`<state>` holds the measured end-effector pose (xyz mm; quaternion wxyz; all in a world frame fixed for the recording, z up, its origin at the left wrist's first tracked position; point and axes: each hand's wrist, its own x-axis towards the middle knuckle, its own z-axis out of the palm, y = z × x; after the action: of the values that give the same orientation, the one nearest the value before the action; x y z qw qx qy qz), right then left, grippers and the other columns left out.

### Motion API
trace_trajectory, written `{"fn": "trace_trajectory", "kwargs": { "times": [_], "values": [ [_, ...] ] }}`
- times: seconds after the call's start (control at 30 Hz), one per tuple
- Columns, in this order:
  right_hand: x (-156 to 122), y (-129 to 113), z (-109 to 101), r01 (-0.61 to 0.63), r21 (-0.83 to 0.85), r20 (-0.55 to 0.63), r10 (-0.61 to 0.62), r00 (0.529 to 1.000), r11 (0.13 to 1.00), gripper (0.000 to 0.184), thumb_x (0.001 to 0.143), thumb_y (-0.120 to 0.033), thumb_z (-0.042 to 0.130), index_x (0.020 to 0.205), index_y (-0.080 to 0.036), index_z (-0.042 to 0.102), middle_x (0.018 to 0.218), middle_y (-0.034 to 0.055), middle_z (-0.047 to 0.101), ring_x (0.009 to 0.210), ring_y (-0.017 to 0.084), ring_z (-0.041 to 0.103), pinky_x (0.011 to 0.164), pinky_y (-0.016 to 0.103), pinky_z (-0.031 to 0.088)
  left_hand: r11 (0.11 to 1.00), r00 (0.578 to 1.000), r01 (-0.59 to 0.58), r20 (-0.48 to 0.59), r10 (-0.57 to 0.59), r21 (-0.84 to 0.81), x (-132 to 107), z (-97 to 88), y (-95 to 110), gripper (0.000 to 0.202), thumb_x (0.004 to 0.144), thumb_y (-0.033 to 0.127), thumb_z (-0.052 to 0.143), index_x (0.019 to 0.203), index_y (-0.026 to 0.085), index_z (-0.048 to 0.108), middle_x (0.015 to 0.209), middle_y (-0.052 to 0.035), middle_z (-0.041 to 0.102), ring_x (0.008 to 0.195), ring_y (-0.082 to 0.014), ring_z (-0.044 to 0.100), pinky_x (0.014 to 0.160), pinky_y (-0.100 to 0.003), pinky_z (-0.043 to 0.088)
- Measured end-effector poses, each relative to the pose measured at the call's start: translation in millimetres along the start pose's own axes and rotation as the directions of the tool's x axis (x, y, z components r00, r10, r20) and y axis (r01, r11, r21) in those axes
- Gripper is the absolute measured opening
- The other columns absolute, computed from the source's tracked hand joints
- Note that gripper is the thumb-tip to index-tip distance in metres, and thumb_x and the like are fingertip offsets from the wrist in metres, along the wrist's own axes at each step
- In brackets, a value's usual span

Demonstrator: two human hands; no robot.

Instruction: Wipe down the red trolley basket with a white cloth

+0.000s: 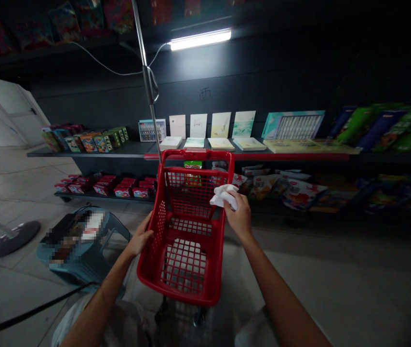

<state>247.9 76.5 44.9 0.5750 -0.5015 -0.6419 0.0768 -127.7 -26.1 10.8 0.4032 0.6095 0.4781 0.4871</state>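
The tilted red plastic lattice basket (187,241) was held at its left rim by the left hand (140,238), and, with a crumpled white cloth (222,194) clenched in the right hand (240,218) at its right rim, could be tipped by uneven pressing.

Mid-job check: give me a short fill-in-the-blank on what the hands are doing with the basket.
1. The right hand holds a white ____ at the right rim of the basket.
2. The left hand grips the basket's ____ wall.
3. The basket is coloured ____.
Missing: cloth; left; red.
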Motion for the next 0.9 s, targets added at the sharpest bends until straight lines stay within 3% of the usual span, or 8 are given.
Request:
{"fn": "trace_trajectory", "kwargs": {
  "times": [0.33,0.6,0.9],
  "values": [
    [-14,-11,-2,0.078,-0.042,0.165,-0.07,0.984,0.996,0.032,0.086,-0.026,0.06,0.116,-0.02,0.068,0.113,0.0111,0.059,0.107,0.027,0.062,0.102,0.044,0.051,0.999,0.997,-0.036,-0.073,0.035,-0.01,8,18.5,12,0.091,0.069,0.018,0.055,0.159,0.016,0.041,0.164,-0.0043,0.045,0.155,-0.0308,0.033,0.132,-0.046,0.018],
    [-21,-37,-15,0.193,-0.214,0.376,-0.102,0.921,0.958,0.027,0.084,-0.023,0.064,0.11,-0.023,0.069,0.114,0.0093,0.061,0.108,0.027,0.058,0.099,0.042,0.051,0.999,0.995,-0.044,-0.095,0.041,-0.026,12,27.7,16,0.088,0.072,0.02,0.055,0.159,0.015,0.04,0.165,-0.0057,0.043,0.155,-0.0305,0.032,0.131,-0.045,0.019],
    [-35,-44,-36,0.268,-0.202,0.493,-0.139,0.859,0.942,0.022,0.082,-0.021,0.065,0.104,-0.023,0.069,0.115,0.0072,0.065,0.104,0.025,0.06,0.094,0.04,0.052,0.998,0.994,-0.046,-0.097,0.05,0.04,17,35.3,24,0.084,0.071,0.018,0.053,0.155,0.018,0.045,0.159,-0.0043,0.05,0.15,-0.03,0.04,0.129,-0.044,0.024]
  ]
}}
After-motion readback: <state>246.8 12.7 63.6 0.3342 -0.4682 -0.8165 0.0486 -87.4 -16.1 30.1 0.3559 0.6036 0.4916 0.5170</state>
